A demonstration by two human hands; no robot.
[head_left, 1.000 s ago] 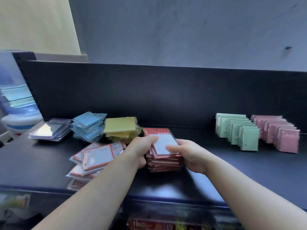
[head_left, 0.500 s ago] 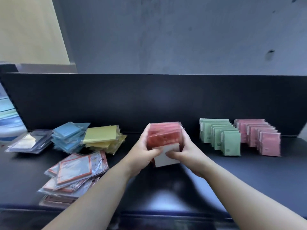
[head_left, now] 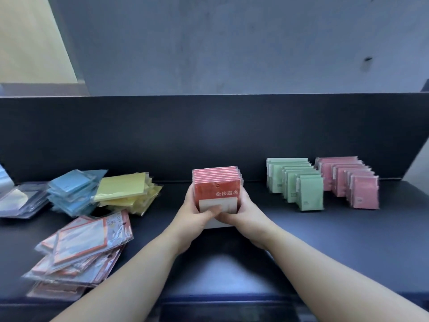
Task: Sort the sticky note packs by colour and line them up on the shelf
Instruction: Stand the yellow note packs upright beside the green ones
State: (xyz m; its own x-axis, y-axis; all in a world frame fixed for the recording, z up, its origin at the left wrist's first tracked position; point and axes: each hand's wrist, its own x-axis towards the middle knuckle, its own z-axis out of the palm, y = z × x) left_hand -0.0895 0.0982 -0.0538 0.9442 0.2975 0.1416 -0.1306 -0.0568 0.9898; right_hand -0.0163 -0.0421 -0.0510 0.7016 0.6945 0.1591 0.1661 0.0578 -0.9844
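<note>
A stack of red sticky note packs point(head_left: 217, 188) stands upright on edge at the middle of the dark shelf point(head_left: 301, 240). My left hand point(head_left: 195, 213) grips its left side and my right hand point(head_left: 241, 211) grips its right side, thumbs on the front pack. A row of green packs point(head_left: 299, 184) and a row of pink packs point(head_left: 352, 182) stand upright to the right. Loose blue packs point(head_left: 72, 191) and yellow packs point(head_left: 125, 191) lie piled at the left.
A loose heap of orange-bordered packs point(head_left: 79, 249) lies at the front left. Clear-wrapped packs point(head_left: 21, 201) lie at the far left. A dark back panel point(head_left: 209, 135) closes the shelf behind.
Both hands lifted the red stack from lying flat, turned it upright and moved it to the right and back, toward the green row.
</note>
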